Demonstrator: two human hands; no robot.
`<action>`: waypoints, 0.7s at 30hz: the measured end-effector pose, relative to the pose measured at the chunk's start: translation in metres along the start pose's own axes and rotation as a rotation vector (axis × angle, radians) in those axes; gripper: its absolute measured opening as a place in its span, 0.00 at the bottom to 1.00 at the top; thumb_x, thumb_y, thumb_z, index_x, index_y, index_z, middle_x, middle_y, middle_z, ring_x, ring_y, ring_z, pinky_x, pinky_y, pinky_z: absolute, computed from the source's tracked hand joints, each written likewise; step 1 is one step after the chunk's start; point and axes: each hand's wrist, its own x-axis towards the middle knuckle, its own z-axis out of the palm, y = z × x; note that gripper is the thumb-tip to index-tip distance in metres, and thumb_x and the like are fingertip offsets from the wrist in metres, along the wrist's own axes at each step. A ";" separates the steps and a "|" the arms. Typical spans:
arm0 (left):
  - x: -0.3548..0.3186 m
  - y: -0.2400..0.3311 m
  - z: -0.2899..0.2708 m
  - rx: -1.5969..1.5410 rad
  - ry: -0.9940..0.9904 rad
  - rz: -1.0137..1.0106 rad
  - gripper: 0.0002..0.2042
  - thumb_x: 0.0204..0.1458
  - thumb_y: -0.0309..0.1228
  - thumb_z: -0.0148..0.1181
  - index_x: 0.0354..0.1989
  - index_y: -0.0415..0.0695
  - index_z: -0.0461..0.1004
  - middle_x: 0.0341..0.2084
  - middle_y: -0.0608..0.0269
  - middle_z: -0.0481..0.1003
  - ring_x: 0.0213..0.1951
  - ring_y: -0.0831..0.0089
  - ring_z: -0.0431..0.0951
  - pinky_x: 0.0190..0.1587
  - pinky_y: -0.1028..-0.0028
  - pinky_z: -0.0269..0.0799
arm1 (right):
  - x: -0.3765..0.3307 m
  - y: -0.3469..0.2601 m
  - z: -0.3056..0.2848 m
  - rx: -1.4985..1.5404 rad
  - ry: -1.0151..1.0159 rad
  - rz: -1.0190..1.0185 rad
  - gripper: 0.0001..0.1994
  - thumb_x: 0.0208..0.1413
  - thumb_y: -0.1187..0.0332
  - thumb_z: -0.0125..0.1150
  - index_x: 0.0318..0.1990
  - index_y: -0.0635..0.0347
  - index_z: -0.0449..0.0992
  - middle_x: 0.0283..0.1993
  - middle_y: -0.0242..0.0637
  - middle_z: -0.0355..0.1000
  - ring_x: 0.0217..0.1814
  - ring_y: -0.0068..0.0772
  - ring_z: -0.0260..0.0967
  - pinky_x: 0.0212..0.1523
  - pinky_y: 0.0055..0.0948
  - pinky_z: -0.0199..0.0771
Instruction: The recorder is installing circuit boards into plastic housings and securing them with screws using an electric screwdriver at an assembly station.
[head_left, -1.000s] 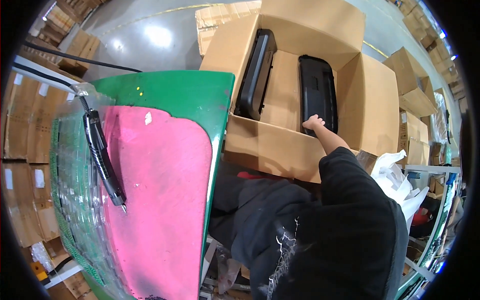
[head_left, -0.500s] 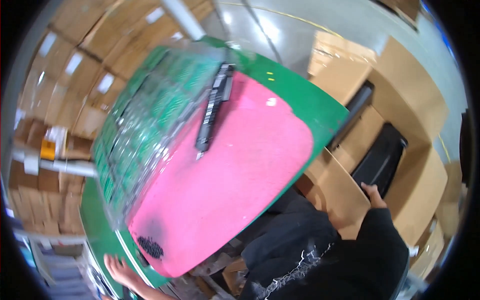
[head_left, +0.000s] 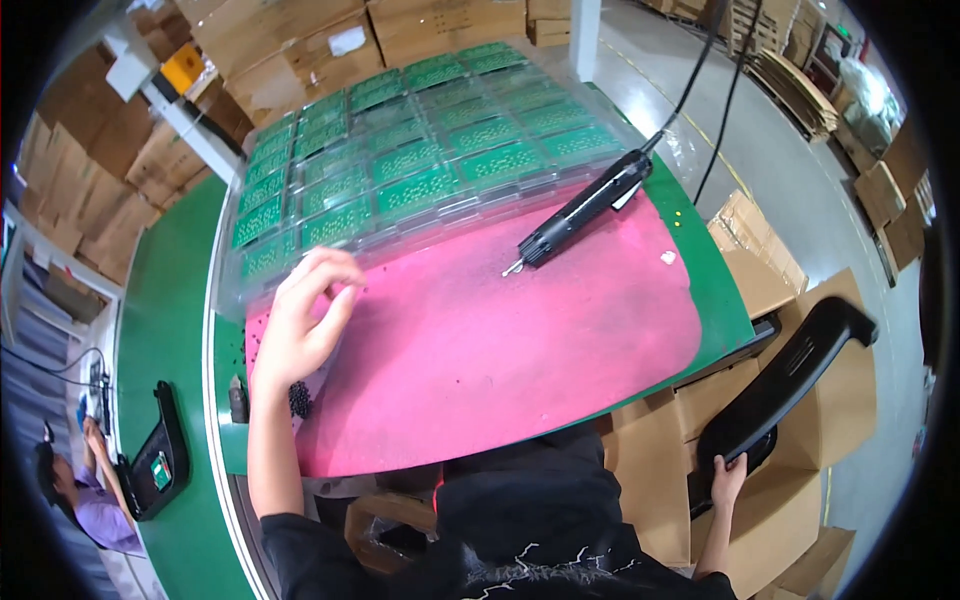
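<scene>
My right hand grips the lower end of a long black plastic shell, which has slots and a flared upper end. The shell leans up out of an open cardboard box at the right of the bench. My left hand hovers over the left part of a pink mat, its fingers bent and the thumb apart, with nothing seen in them. Just beyond it are clear plastic trays of green circuit boards. A black electric screwdriver lies on the mat, against the trays' near edge.
Small black screws are heaped by my left forearm. Beyond a white strip, another green bench holds a black shell with a small board inside. A co-worker in purple works there. Stacked cartons stand behind the trays.
The black shell has come up out of the box in my right hand. My left hand has moved from the bench's left side to above the mat. The view has turned.
</scene>
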 end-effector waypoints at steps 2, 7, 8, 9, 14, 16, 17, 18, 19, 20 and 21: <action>-0.001 -0.007 0.004 -0.037 -0.007 -0.013 0.06 0.55 0.21 0.55 0.40 0.38 0.74 0.43 0.60 0.72 0.41 0.73 0.72 0.43 0.75 0.69 | 0.007 -0.035 -0.021 0.134 0.048 -0.118 0.08 0.58 0.77 0.59 0.38 0.66 0.64 0.27 0.33 0.60 0.28 0.24 0.55 0.29 0.26 0.63; -0.008 -0.022 0.019 -0.148 -0.005 -0.044 0.09 0.55 0.22 0.55 0.44 0.40 0.74 0.45 0.59 0.71 0.42 0.72 0.72 0.43 0.75 0.69 | 0.036 -0.117 -0.071 0.152 0.127 -0.407 0.09 0.60 0.83 0.50 0.47 0.68 0.68 0.46 0.40 0.72 0.39 0.26 0.67 0.42 0.23 0.70; -0.011 -0.024 0.022 -0.174 -0.037 -0.064 0.09 0.56 0.22 0.55 0.45 0.40 0.74 0.45 0.59 0.71 0.42 0.72 0.72 0.43 0.75 0.69 | 0.042 -0.137 -0.078 0.125 0.181 -0.572 0.10 0.59 0.85 0.50 0.47 0.67 0.69 0.51 0.43 0.72 0.42 0.29 0.69 0.46 0.26 0.70; -0.014 -0.023 0.021 -0.158 -0.098 -0.065 0.11 0.58 0.25 0.55 0.48 0.40 0.73 0.46 0.59 0.72 0.44 0.70 0.73 0.46 0.74 0.70 | 0.041 -0.166 -0.092 0.058 0.112 -0.547 0.11 0.56 0.87 0.50 0.45 0.68 0.69 0.55 0.45 0.71 0.47 0.35 0.70 0.49 0.28 0.69; -0.022 -0.020 0.022 -0.347 -0.180 -0.123 0.20 0.60 0.36 0.55 0.57 0.40 0.67 0.48 0.52 0.72 0.47 0.62 0.76 0.49 0.66 0.72 | 0.048 -0.294 -0.112 -0.239 -0.076 -0.976 0.07 0.45 0.86 0.59 0.32 0.67 0.70 0.54 0.46 0.71 0.47 0.49 0.72 0.43 0.37 0.73; -0.024 -0.009 0.023 -0.313 -0.255 -0.127 0.22 0.56 0.36 0.60 0.57 0.40 0.68 0.49 0.54 0.73 0.48 0.64 0.75 0.50 0.66 0.72 | 0.047 -0.333 -0.101 -0.205 -0.203 -0.997 0.08 0.44 0.82 0.64 0.30 0.66 0.71 0.47 0.44 0.73 0.43 0.46 0.73 0.39 0.37 0.74; -0.028 -0.011 0.024 -0.233 -0.255 -0.056 0.24 0.54 0.37 0.62 0.58 0.41 0.68 0.49 0.53 0.74 0.48 0.62 0.76 0.50 0.65 0.73 | 0.047 -0.358 -0.094 -0.187 -0.223 -1.100 0.08 0.44 0.82 0.64 0.30 0.65 0.71 0.46 0.44 0.73 0.43 0.46 0.73 0.39 0.37 0.74; -0.032 -0.009 0.026 -0.138 -0.232 -0.010 0.22 0.54 0.36 0.62 0.55 0.42 0.70 0.47 0.53 0.74 0.46 0.58 0.77 0.49 0.63 0.73 | 0.046 -0.378 -0.087 -0.166 -0.242 -1.199 0.08 0.44 0.81 0.65 0.30 0.65 0.71 0.46 0.44 0.73 0.43 0.45 0.73 0.39 0.37 0.74; -0.033 -0.010 0.028 -0.055 -0.233 0.017 0.21 0.53 0.37 0.63 0.54 0.42 0.71 0.46 0.53 0.74 0.46 0.56 0.77 0.49 0.62 0.73 | 0.045 -0.395 -0.079 -0.054 -0.310 -1.185 0.09 0.43 0.79 0.67 0.32 0.64 0.72 0.46 0.45 0.73 0.44 0.46 0.72 0.42 0.38 0.74; -0.037 -0.013 0.029 0.030 -0.232 0.031 0.20 0.53 0.37 0.63 0.52 0.42 0.72 0.45 0.53 0.75 0.46 0.54 0.77 0.48 0.62 0.74 | 0.041 -0.421 -0.071 -0.046 -0.328 -1.208 0.09 0.43 0.79 0.67 0.32 0.64 0.72 0.46 0.45 0.73 0.44 0.46 0.72 0.42 0.38 0.74; -0.040 -0.018 0.029 0.035 -0.221 0.011 0.20 0.53 0.37 0.63 0.52 0.42 0.72 0.45 0.53 0.75 0.46 0.54 0.77 0.48 0.62 0.74 | 0.034 -0.451 -0.064 0.018 -0.359 -1.308 0.11 0.43 0.77 0.68 0.34 0.63 0.72 0.46 0.45 0.73 0.45 0.48 0.72 0.45 0.39 0.73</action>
